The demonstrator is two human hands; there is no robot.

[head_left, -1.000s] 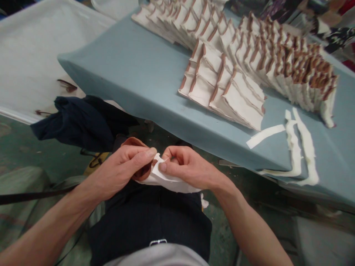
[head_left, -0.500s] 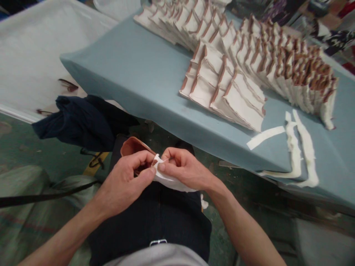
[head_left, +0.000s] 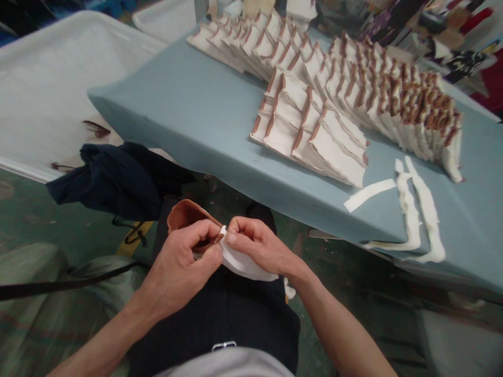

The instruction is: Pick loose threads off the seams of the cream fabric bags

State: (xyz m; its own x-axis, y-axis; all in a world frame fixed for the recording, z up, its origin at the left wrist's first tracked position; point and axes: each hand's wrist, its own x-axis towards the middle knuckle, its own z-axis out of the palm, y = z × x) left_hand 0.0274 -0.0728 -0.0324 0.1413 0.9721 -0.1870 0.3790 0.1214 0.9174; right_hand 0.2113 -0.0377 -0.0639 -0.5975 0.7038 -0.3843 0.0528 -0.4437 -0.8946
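Brown-and-white piece point(head_left: 187, 211), held low over dark trousers point(head_left: 220, 319).
Left grip point(head_left: 186, 267) pinches its curled brown part, hiding the middle; right grip point(head_left: 259, 241) is closed on the edge of the smooth white part point(head_left: 245, 266). Past the desk's point(head_left: 165, 94) edge, at twelve o'clock, brown-edged white pieces point(head_left: 314, 133) lie layered toward one, pale strips point(head_left: 409, 212) at three. Navy cloth point(head_left: 108, 180) bunches at ten, beside a white bin point(head_left: 58, 68).

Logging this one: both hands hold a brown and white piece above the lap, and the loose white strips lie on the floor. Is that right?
Not quite: the head view shows the loose white strips on the blue table. The rest is right: left hand and right hand hold a brown and white piece above the lap.
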